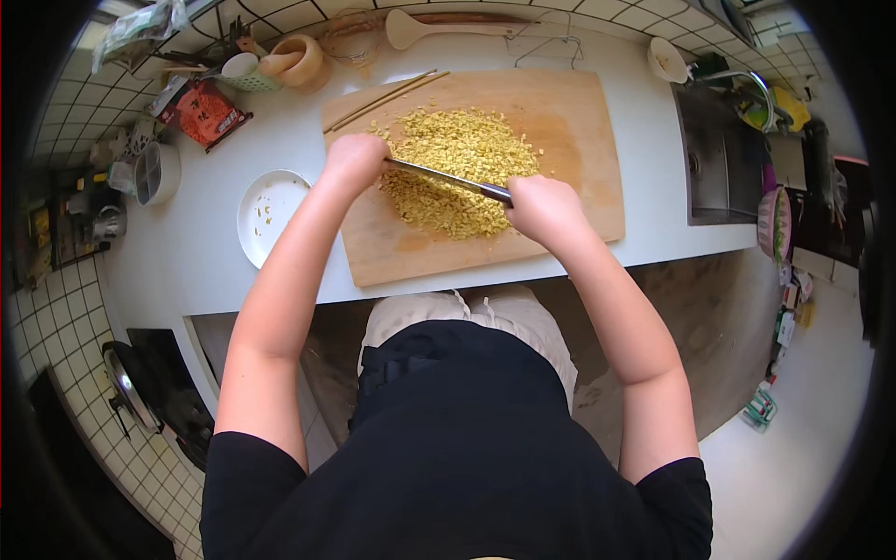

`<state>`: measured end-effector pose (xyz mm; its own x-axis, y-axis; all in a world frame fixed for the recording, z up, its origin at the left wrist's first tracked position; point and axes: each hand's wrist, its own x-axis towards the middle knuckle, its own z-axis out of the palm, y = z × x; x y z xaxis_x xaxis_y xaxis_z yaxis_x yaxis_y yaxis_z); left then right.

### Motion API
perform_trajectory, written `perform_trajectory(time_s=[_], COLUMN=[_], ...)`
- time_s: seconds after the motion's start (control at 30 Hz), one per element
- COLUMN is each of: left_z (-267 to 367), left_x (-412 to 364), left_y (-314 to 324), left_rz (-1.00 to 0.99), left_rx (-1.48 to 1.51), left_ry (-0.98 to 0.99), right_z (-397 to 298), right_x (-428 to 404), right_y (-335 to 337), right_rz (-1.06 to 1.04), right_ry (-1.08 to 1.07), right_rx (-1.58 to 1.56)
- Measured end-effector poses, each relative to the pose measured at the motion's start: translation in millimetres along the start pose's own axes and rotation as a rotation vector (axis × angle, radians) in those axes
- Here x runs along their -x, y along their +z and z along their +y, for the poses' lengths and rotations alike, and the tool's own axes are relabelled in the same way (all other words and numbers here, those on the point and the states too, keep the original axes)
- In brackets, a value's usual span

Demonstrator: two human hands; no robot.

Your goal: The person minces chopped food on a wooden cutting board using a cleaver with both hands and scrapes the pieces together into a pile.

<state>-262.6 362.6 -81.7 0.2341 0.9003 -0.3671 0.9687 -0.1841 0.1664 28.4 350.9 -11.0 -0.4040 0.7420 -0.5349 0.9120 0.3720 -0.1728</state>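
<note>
A wide heap of chopped yellow food pieces [462, 140] covers the middle of a wooden cutting board [581, 140]. Across the heap runs a knife [441, 173], its dark handle gripped in my right hand [546, 206]. My left hand [355, 159] is closed at the far end of the blade, by the heap's left side. That hand covers the blade's tip, so the exact hold of its fingers is hidden. Two wooden chopsticks [388, 100] lie along the board's upper left corner. A white plate [262, 189] with a few yellow bits is partly behind my left forearm.
Behind the board are a wooden mortar with pestle [301, 63], a wooden ladle [406, 31] and a wire rack [546, 49]. A red food packet [199, 115] and a white divided container [157, 175] stand at left. The sink [721, 157] with its faucet is at right.
</note>
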Motion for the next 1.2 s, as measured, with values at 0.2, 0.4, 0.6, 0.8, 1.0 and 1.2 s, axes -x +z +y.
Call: perform_trajectory(time_s=[0.2,0.4,0.6,0.8,1.0,1.2], left_z=[1,15,-11,-3,-28,-5], left_x=[3,-2,4,-5,7,5], left_y=[1,5,-7,17,3,9], left_rz=[0.013,-0.019,0.019,0.028,0.052,0.087], left_rx=[-0.074,-0.266,-0.035,-0.341,-0.102,-0.28], left_ry=[0.081,0.062,0.145,0.149,0.169,0.17], right_z=[-9,-3,-41,-26,-48,-31], right_x=[12,16,25,20,23,20], right_y=[49,83,35,105,50,100], right_rz=[0.02,0.113,0.012,0.086,0.063,0.016], right_ry=[0.072,0.131,0.076,0.128,0.026,0.04], right_rx=[-0.133,-0.192,-0.232,-0.329,-0.289,-0.394])
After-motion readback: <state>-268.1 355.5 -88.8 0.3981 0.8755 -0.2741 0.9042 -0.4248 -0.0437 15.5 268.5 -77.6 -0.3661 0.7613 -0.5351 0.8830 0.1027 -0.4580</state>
